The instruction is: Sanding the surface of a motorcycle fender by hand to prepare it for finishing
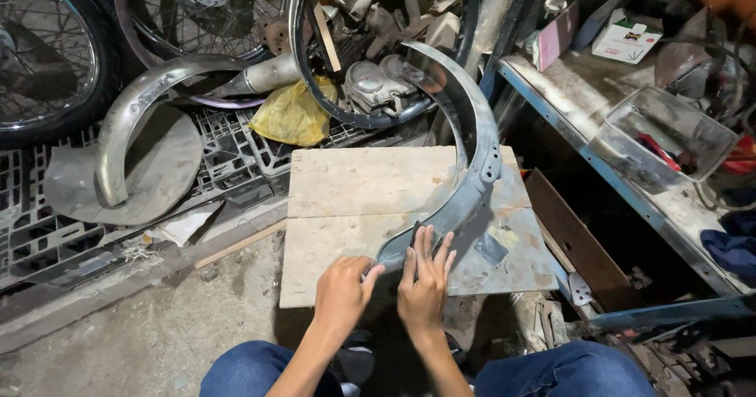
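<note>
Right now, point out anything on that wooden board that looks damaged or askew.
The pale wooden board has a crack running across it from its left edge to the curved grey metal fender, which rests on it. The left hand and right hand are at the fender's lower end. The fender itself shows no clear damage.

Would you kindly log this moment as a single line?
left hand: grips fender end | right hand: flat on fender, dark pad under fingers | fender: grey, curved, rests on wooden board

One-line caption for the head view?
Both hands, left hand and right hand, press on a curved grey mudguard lying across a wooden board.
</note>
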